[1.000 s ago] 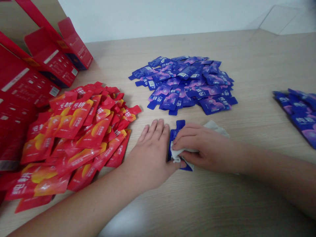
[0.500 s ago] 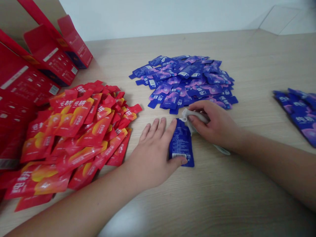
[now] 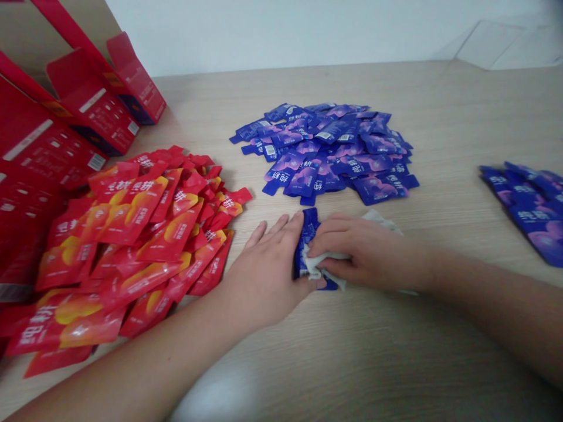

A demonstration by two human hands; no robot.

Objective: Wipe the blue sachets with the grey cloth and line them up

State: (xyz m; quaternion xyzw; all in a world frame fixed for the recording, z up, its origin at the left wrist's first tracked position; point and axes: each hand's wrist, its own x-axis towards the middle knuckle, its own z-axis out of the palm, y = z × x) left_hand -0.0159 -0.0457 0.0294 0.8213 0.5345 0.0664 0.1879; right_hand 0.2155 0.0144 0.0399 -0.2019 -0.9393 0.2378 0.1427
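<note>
A single blue sachet (image 3: 309, 220) lies on the wooden table in front of me, its printed back facing up. My left hand (image 3: 272, 269) rests flat along its left edge with the fingers stretched out, the thumb touching its lower part. Over the sachet's right side, my right hand (image 3: 365, 249) grips a crumpled white cloth (image 3: 314, 264), pressed onto the lower half of the sachet. Part of the cloth sticks out behind the hand. The middle of the sachet is hidden by the cloth and fingers.
A heap of blue and purple sachets (image 3: 325, 146) lies beyond my hands. To the left spreads a pile of red and orange sachets (image 3: 145, 234), beside red cartons (image 3: 97, 105). More blue sachets (image 3: 532, 211) lie at the right. A clear panel (image 3: 488, 44) stands at the back.
My right hand has moved the cloth from the sachet's top end down to its lower half. The left hand and the sachet have shifted slightly left.
</note>
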